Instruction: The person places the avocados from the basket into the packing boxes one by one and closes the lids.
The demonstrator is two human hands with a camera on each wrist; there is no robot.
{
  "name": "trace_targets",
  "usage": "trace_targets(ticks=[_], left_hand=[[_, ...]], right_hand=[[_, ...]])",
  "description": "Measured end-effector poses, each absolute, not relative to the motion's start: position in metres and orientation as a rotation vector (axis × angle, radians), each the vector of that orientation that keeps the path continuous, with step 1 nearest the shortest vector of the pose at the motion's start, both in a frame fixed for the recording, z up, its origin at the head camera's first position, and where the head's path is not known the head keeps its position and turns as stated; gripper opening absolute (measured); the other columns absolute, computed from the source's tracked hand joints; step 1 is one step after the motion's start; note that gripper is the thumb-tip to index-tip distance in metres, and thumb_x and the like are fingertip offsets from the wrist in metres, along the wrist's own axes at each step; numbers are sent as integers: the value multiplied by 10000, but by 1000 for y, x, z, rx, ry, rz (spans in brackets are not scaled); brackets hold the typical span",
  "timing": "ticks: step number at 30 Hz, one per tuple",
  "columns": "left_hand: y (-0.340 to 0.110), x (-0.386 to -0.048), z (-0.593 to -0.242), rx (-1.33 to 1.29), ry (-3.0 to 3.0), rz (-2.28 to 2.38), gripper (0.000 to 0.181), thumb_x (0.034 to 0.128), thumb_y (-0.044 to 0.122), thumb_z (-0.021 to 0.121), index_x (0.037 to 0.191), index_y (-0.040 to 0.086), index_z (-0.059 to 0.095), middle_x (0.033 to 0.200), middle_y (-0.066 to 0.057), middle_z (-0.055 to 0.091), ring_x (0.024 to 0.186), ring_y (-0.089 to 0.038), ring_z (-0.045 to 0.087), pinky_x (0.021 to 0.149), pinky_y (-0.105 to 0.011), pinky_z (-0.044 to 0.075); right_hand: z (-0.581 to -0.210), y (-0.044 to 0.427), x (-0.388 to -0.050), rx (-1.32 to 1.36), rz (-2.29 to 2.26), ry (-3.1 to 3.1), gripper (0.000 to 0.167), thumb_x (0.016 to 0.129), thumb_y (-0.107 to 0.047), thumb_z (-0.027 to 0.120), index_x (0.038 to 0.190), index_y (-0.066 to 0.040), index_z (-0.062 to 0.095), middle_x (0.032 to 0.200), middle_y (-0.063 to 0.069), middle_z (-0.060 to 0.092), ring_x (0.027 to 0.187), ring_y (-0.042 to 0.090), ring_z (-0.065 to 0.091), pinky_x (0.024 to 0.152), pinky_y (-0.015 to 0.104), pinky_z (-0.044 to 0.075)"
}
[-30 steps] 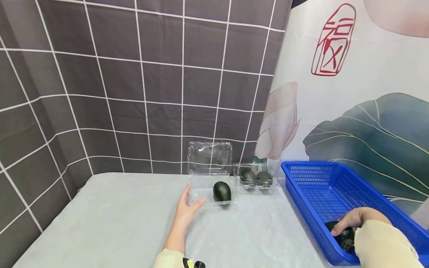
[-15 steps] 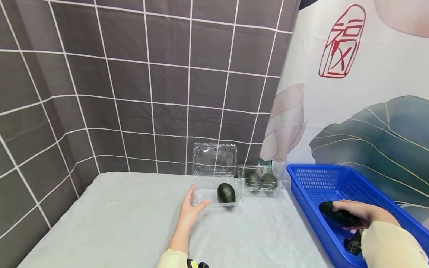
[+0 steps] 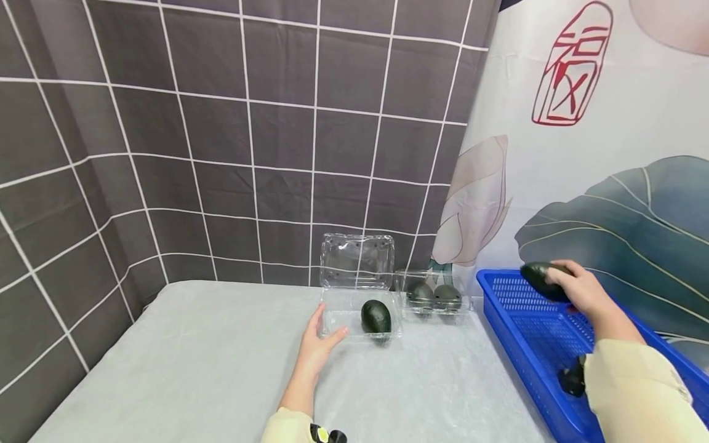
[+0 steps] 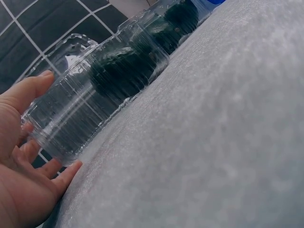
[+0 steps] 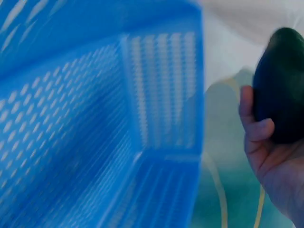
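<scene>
My right hand (image 3: 581, 292) grips a dark green avocado (image 3: 543, 281) above the blue basket (image 3: 501, 344); in the right wrist view the avocado (image 5: 285, 90) sits in the curled fingers (image 5: 259, 130). My left hand (image 3: 316, 344) rests against the left end of an open clear plastic clamshell box (image 3: 340, 317), thumb and fingers spread. One avocado (image 3: 376, 317) lies in that box, on its right side. The box's lid (image 3: 357, 261) stands upright at the back. In the left wrist view the fingers (image 4: 69, 175) touch the clear wall (image 4: 71, 128).
Right of the open box stands a second clear box (image 3: 460, 306), its lid down, with two avocados (image 3: 421, 297) inside. A black wrist camera (image 3: 573, 376) hangs under the right forearm, over the basket. Grey gridded cloth (image 3: 210, 154) hangs behind the white-covered table (image 3: 221, 363).
My right hand has lifted the avocado from low inside the basket to above its far rim. The left hand stays at the open box. The head view has shifted slightly.
</scene>
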State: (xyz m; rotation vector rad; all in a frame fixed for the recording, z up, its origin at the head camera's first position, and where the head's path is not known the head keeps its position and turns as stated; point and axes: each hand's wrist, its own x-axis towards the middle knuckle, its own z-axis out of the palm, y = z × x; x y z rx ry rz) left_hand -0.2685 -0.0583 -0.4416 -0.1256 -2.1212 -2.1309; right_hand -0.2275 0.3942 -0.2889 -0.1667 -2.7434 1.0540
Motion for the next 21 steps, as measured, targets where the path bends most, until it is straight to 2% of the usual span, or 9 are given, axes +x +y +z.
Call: trace_targets(ticks=[7,14,21], left_hand=[[-60,-269,-441,-125,-2132,-2128,800,764,108,748,1427,38,304,1461,-252,236,1336,-412,203,1069,-542,177],[-60,-269,-441,-128,-2123,-2122,791,758,101,751,1418,30,319,1456,-253,250,1333,-412,215,1071,-534,182],[-60,-270,-442,-102,-2160,-2119,801,764,133,748,1428,51,307,1455,-268,235,1334,-416,207,1062,-555,183]], right_hand=[[-268,347,-246,-180,1069,-2528,576,893,-285,439,1355,28,294,1209,366,342,885,415,443,501,333,472],[-259,308,-261,-209,990,-2530,588,879,-321,473,1353,1,341,1245,330,401,991,430,428,683,372,395],[-257,276,-269,-173,1022,-2547,543,868,-302,507,1319,-26,384,1224,296,431,990,413,451,704,415,442]])
